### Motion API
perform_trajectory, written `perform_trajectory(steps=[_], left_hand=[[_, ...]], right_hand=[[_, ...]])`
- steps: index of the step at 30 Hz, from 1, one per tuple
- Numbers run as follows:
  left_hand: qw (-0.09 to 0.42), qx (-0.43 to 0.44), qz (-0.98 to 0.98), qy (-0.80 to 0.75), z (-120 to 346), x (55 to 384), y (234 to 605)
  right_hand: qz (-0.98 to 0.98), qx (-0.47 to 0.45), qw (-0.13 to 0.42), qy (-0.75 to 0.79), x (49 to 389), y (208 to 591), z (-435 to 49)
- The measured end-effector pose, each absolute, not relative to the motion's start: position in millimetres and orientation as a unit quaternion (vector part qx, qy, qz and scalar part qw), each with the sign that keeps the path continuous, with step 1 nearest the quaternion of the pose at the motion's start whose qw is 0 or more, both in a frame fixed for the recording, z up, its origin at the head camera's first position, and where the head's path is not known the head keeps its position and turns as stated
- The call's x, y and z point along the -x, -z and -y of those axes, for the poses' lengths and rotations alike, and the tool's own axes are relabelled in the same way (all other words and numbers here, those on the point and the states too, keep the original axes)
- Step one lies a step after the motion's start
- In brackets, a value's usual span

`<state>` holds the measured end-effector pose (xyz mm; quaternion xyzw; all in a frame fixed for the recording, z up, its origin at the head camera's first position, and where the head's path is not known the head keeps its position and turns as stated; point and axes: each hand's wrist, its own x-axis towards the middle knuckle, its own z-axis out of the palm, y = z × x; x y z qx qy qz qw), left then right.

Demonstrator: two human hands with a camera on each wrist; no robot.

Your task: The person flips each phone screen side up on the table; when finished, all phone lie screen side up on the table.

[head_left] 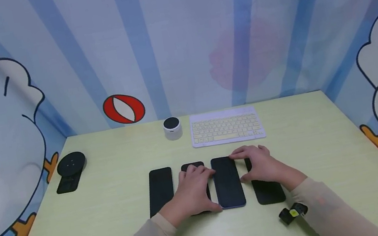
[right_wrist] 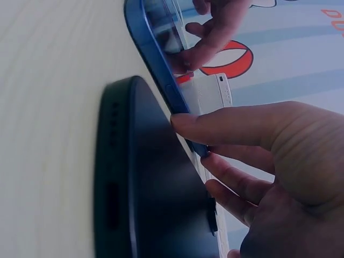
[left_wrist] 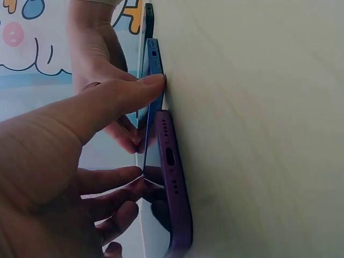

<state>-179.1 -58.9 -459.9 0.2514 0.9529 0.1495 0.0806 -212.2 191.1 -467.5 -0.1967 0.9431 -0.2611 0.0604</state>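
Note:
Several smartphones lie screen up in a row. Among them, a blue-edged phone (head_left: pixel 228 182) sits between the hands. My left hand (head_left: pixel 192 193) touches its left edge with the index fingertip and its lower left corner with the thumb. This hand arches over a purple-edged phone (left_wrist: pixel 174 177) and partly hides it in the head view. At the blue phone's right side, my right hand (head_left: pixel 263 166) has its index fingertip by the top corner and its thumb (right_wrist: pixel 185 123) lower on the edge. Beneath the right palm lies a dark green phone (head_left: pixel 268 192).
Another black-screened phone (head_left: pixel 161 190) lies left of the left hand. Behind the row are a lilac keyboard (head_left: pixel 226 127) and a small white cylinder with a dark top (head_left: pixel 173 129). A black folding stand with a round pad (head_left: pixel 71 164) rests at the table's left.

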Motion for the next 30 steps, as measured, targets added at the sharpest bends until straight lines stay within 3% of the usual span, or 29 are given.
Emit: perform_trajectory(steps=[15, 21, 30], left_hand=[[0.083, -0.260, -0.949, -0.158, 59, 179, 455], [0.074, -0.282, -0.939, -0.181, 47, 181, 455], [0.100, -0.330, -0.919, -0.190, 20, 181, 464]], right_hand=[[-0.937, 0.210, 0.038, 0.278, 199, 462, -206], [-0.933, 0.195, 0.037, 0.301, 198, 460, -225], [-0.934, 0.157, 0.052, 0.315, 193, 466, -259]])
